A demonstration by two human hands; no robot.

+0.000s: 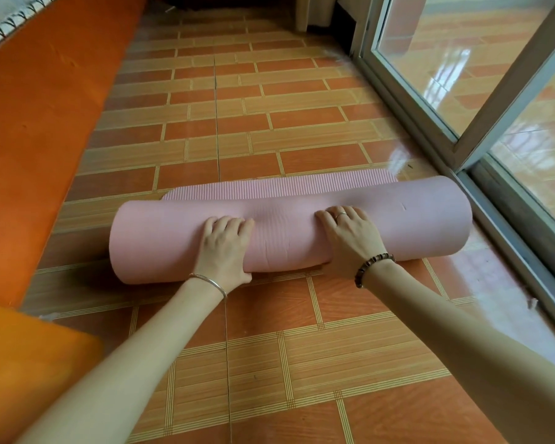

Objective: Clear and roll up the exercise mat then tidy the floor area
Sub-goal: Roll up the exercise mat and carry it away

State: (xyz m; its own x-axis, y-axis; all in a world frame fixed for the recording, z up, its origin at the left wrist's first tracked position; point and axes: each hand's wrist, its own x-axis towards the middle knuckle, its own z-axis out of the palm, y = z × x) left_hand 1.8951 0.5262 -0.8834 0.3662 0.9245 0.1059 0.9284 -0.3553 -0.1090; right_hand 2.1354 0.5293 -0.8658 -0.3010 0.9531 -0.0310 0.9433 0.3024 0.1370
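Two hands were laid on a pink mat [398, 219], which was rolled nearly to its end and lay crosswise on the tiled floor [269, 123]. Its right end was close to the track of a sliding glass door [462, 75]. Only a short ribbed strip [285, 187] of it was left flat beyond the roll.

The fingers of the left hand [225, 248] and of the right hand [350, 238] were curled over the top of the roll, with the thumbs set low on its near side, so that the roll was gripped by both. The palms were hidden against the foam. Dark furniture at the top edge was cut off and could not be made out.

A silver bangle [209, 283] was worn on the left wrist, a beaded bracelet [374, 269] on the right wrist, and a ring [340, 215] on one right finger. An orange surface [29, 139] ran along the left side of the floor. A blurred orange shape [20, 363], cut by the frame, was seen at lower left.
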